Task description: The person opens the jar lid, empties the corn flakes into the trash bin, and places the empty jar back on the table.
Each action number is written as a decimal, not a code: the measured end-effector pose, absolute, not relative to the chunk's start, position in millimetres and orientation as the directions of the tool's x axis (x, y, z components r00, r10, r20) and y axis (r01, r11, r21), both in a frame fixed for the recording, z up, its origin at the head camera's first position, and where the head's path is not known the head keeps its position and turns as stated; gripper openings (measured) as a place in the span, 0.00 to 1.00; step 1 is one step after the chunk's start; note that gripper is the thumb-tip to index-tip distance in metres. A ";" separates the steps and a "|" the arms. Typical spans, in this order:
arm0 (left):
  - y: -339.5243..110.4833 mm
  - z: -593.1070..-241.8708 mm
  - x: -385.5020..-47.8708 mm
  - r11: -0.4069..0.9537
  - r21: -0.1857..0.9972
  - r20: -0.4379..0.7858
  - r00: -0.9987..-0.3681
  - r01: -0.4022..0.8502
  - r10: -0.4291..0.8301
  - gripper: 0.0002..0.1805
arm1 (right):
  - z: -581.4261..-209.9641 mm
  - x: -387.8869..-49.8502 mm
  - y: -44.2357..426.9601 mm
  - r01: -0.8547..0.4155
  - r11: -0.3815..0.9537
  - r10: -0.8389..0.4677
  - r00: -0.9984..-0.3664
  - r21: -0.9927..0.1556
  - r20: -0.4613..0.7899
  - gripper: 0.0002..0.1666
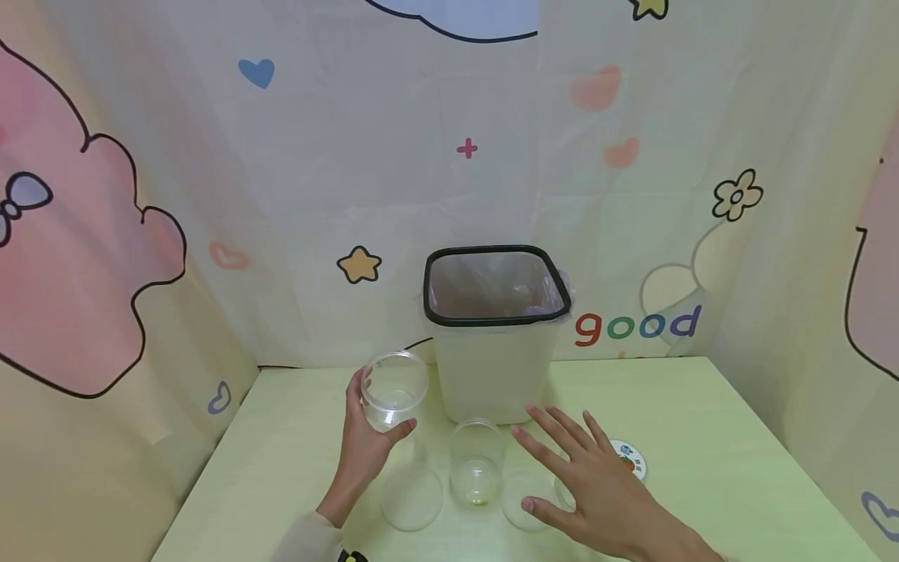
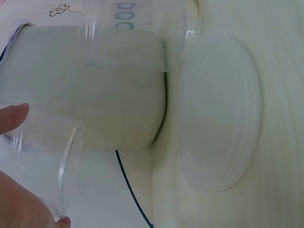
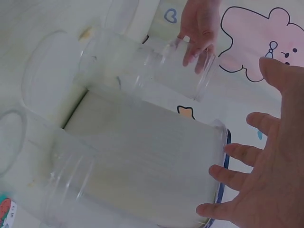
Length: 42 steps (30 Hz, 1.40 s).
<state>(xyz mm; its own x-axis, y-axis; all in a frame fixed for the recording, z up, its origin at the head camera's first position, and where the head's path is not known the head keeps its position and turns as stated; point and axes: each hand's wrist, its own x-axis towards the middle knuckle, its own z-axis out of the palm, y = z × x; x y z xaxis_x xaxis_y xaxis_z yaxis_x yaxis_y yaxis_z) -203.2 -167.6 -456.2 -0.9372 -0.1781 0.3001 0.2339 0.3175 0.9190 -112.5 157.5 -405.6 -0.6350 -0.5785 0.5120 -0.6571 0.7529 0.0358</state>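
Note:
In the head view my left hand [image 1: 367,449] grips a clear plastic cup [image 1: 395,390] by its side, lifted off the table left of the bin. The same cup [image 2: 45,156] shows between thumb and fingers in the left wrist view. My right hand [image 1: 597,488], fingers spread, hovers at the right and holds nothing. A second clear cup [image 1: 477,468] stands between the hands, with a clear round lid [image 1: 412,499] to its left and another clear lid [image 1: 523,499] to its right. One more clear cup [image 3: 61,175] is mostly hidden behind my right hand in the head view.
A pale bin [image 1: 495,375] with a black rim and a plastic liner stands at the table's back, against the printed cloth [image 1: 393,179]. A white round piece with a red print [image 1: 630,459] lies beyond my right hand on the pale table [image 1: 730,484].

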 end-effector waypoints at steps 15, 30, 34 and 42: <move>-165.5 -489.9 -213.0 0.354 0.919 0.239 -0.961 0.176 -0.141 0.60 | -422.2 -108.8 160.0 -0.655 0.756 -0.574 -0.666 -0.004 0.476 0.43; -163.7 -503.1 -223.8 0.389 0.918 0.150 -0.976 0.080 -0.155 0.61 | -428.2 -108.4 157.8 -0.629 0.774 -0.559 -0.731 -0.069 0.391 0.46; -163.3 -506.4 -225.7 0.387 0.919 0.142 -0.976 0.069 -0.163 0.61 | -428.3 -108.1 158.0 -0.616 0.783 -0.550 -0.751 -0.087 0.366 0.45; -164.8 -510.7 -225.9 0.415 0.908 0.141 -0.975 0.058 -0.174 0.60 | -431.3 -107.7 159.4 -0.614 0.784 -0.545 -0.750 -0.089 0.375 0.46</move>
